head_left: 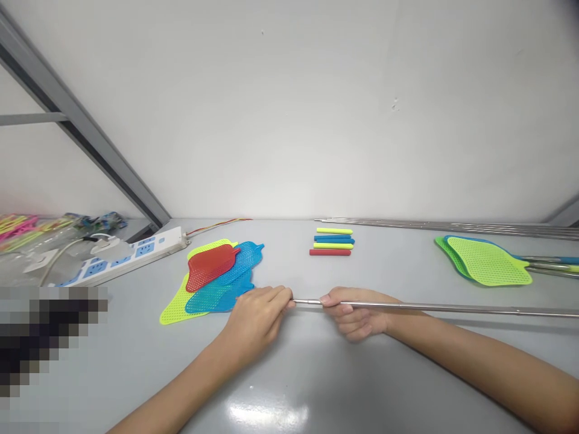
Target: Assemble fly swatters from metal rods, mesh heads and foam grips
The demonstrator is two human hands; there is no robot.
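Note:
A long thin metal rod (452, 308) lies across the grey table (316, 374), running off to the right. My right hand (357, 313) grips it near its left end. My left hand (257, 313) pinches the very tip of the same rod with its fingertips. Just left of my left hand lies a loose pile of mesh fly-swatter heads (212, 280) in red, blue and yellow-green, with a blue one touching my fingers.
Short coloured handle sleeves (332, 242) in yellow, blue and red lie at the back centre. Assembled green and blue swatters (488, 260) rest at the right, with more metal rods (452, 226) along the wall. A white power strip (122, 256) and bagged parts (27, 229) sit at the left.

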